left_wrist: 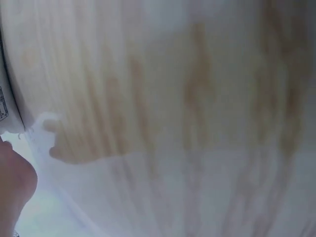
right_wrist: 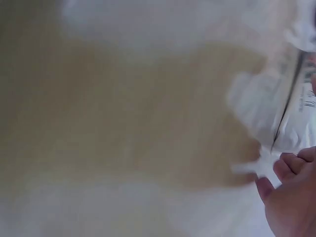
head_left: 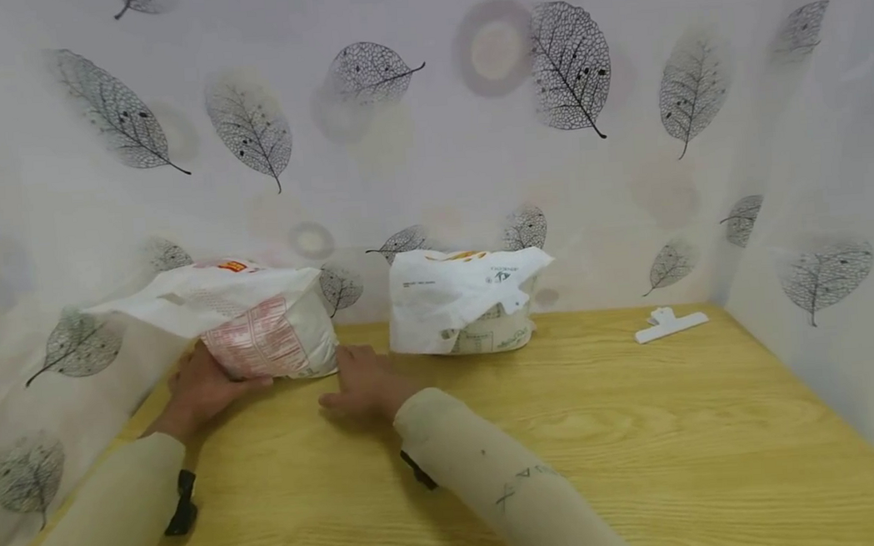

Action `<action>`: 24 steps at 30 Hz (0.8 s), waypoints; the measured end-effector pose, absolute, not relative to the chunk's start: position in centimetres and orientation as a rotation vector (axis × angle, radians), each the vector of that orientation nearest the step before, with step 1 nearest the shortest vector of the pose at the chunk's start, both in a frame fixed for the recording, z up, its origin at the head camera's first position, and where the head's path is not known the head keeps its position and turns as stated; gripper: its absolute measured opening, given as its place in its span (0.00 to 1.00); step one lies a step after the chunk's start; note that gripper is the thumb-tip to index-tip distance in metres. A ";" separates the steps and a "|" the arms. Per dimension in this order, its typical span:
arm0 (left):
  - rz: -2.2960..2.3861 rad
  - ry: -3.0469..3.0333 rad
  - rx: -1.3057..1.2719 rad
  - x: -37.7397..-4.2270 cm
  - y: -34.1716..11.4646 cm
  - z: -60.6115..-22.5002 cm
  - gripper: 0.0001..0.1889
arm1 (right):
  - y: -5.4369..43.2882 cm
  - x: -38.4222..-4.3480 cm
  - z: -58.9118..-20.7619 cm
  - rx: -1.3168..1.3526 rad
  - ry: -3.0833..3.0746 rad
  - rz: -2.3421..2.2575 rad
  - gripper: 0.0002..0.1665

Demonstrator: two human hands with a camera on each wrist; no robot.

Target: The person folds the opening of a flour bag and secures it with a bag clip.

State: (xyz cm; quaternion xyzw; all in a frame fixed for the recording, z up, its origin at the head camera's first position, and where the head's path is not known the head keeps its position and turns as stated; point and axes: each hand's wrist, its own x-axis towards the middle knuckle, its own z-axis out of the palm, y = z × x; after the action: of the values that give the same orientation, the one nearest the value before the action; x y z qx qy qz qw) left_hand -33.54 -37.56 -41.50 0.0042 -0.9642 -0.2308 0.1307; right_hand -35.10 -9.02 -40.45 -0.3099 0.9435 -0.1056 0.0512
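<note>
A: Containers first?

B: Two on the worktop (head_left: 605, 438), both white and bulging — contents hidden. At left, a red-printed bag (head_left: 261, 338), folded over on top; nearer the middle, a green-printed bag (head_left: 420, 307), folded likewise, with a white clip (head_left: 514, 300) across the fold

A: Pointing which way, the red-printed bag?

B: Lengthwise from left to right, with a loose white flap drawn out to a point at left

A: And relative to the fingers?

B: Between both hands, towards the back of the worktop. At the bag's left side, the left hand (head_left: 207, 386) — thumb stretched along the lower front, other fingers partly hidden, so impossible to tell whether gripping. By the lower right corner, the right hand (head_left: 364, 382), fingers relaxed against the side, not clenched. Well apart at right, a second clip (head_left: 671, 324)
</note>
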 end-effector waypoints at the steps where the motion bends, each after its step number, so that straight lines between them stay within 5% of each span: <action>1: -0.668 -2.817 0.027 -33.6 -37.5 -41.4 0.65 | -9.1 -35.2 -40.5 -0.930 2.871 -0.342 0.52; 9: -0.664 -2.871 0.054 -33.7 -37.2 -41.0 0.62 | -9.2 -35.7 -40.7 -0.815 2.866 -0.445 0.62; 16: -0.714 -2.885 0.038 -33.3 -37.4 -40.9 0.61 | -8.8 -35.6 -40.1 -0.876 2.859 -0.443 0.50; 24: -0.728 -2.941 0.005 -32.6 -37.6 -40.9 0.60 | -8.5 -34.6 -40.0 -0.953 2.897 -0.328 0.51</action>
State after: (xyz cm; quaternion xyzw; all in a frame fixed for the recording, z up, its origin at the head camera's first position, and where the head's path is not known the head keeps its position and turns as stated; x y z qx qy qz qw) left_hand -32.64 -37.63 -40.87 0.0016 -0.9692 -0.2398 0.0561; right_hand -34.62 -8.54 -40.01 -0.3105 0.9438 -0.1069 0.0372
